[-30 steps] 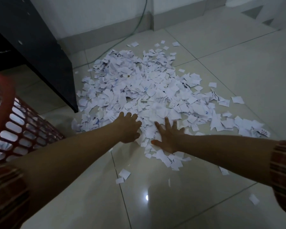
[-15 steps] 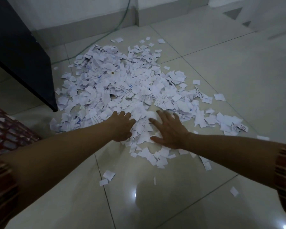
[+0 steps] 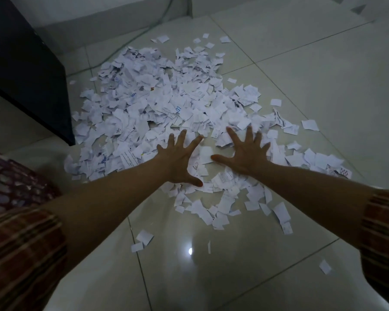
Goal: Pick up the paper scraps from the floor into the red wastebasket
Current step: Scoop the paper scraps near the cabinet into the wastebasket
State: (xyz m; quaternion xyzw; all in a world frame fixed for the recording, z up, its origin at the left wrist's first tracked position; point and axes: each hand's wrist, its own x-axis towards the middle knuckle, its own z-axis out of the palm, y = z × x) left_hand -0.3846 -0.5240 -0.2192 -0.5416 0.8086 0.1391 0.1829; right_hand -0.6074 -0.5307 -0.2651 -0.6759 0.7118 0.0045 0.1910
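Observation:
A wide heap of white paper scraps (image 3: pixel 162 102) covers the glossy tiled floor ahead of me. My left hand (image 3: pixel 180 158) lies flat on the heap's near edge, fingers spread and straight. My right hand (image 3: pixel 245 151) is spread the same way just to its right, palm down on the scraps. Neither hand holds anything. A strip of bare tile shows between the two hands. The red wastebasket (image 3: pixel 11 182), a lattice of red plastic, shows only partly at the left edge beside my left forearm.
A dark cabinet (image 3: pixel 29 70) stands at the left, its corner touching the heap. A green cable (image 3: pixel 157 19) runs along the wall base at the back. Stray scraps (image 3: pixel 144 237) lie on the tiles near me and at the right (image 3: pixel 325 267).
Both hands have opened from loosely curled to fully spread and reached a little further into the heap. The view has shifted, so the wastebasket now shows less at the left.

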